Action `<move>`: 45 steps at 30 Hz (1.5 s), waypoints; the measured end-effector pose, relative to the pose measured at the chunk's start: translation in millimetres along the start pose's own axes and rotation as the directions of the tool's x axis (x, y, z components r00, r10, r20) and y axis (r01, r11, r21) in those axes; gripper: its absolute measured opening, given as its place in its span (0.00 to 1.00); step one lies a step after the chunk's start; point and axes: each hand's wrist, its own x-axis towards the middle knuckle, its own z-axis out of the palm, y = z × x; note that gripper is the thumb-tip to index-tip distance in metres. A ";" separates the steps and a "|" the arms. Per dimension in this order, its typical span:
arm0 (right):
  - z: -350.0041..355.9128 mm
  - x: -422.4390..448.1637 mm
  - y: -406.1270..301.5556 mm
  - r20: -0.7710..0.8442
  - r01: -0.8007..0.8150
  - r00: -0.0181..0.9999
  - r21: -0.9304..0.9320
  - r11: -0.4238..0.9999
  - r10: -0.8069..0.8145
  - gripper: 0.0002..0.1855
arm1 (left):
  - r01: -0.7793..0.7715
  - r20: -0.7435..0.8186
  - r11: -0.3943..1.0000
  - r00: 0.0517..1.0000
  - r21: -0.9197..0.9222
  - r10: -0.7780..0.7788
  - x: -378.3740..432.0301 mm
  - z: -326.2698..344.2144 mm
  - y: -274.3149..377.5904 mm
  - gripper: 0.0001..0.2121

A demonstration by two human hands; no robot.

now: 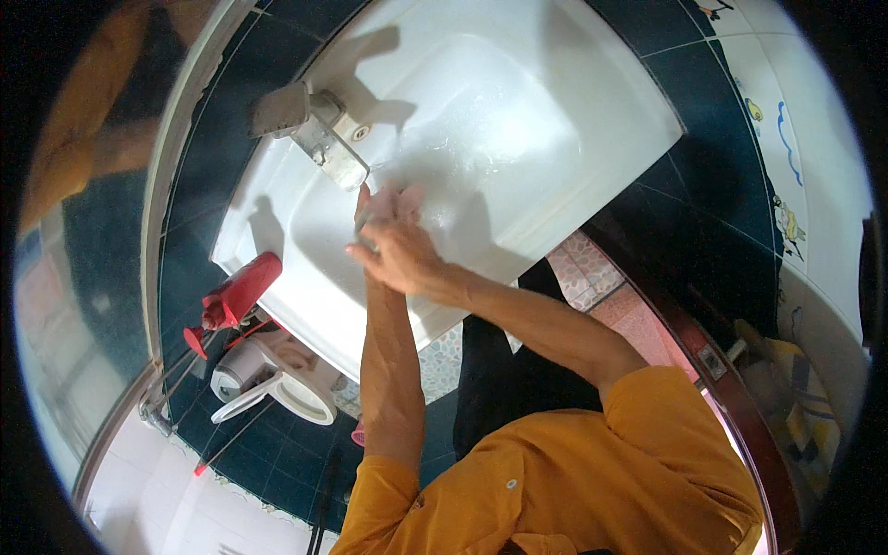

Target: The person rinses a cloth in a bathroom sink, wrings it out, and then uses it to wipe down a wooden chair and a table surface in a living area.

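Note:
Both my hands are close together over a white washbasin (pixel 610 173), just below the end of a metal faucet (pixel 333 152). My right hand (pixel 402 258) lies across my left hand (pixel 366 215) near the wrist and covers much of it. One upright digit of the left hand shows just under the spout. Beyond the right hand is a blurred pinkish shape (pixel 397 202); whether it is a cloth or wet fingers, I cannot tell. Rippled water (pixel 451 149) glints on the basin floor.
A red pump bottle (pixel 246 288) stands at the basin's left corner. Below it is a white plastic holder (pixel 305 397) with a ring. A mirror (pixel 111 208) borders the left, dark tiles (pixel 707 166) the right. A reddish-brown door frame (pixel 694 340) is at lower right, near a patterned cloth (pixel 805 395).

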 end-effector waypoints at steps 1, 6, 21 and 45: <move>-2.5 -4.7 -8.9 0.089 -0.032 0.996 0.103 0.994 0.023 0.18 | -0.054 -0.018 0.998 0.998 0.033 0.054 0.7 -0.3 -2.7 0.27; 6.4 8.4 6.7 -0.401 0.264 0.845 -0.264 0.928 -0.354 0.19 | -0.148 -0.199 0.966 0.961 0.214 0.191 -5.8 10.2 -18.1 0.24; -76.7 75.2 134.3 -0.164 -0.015 0.979 -0.650 0.760 -0.121 0.17 | 0.243 -0.098 -0.126 0.735 0.962 0.671 -33.3 -10.9 -24.1 0.19; 8.5 1.9 0.0 -0.339 0.260 0.879 -0.247 0.933 -0.335 0.14 | -0.140 0.014 0.990 0.990 0.016 0.140 0.4 -15.2 -12.0 0.22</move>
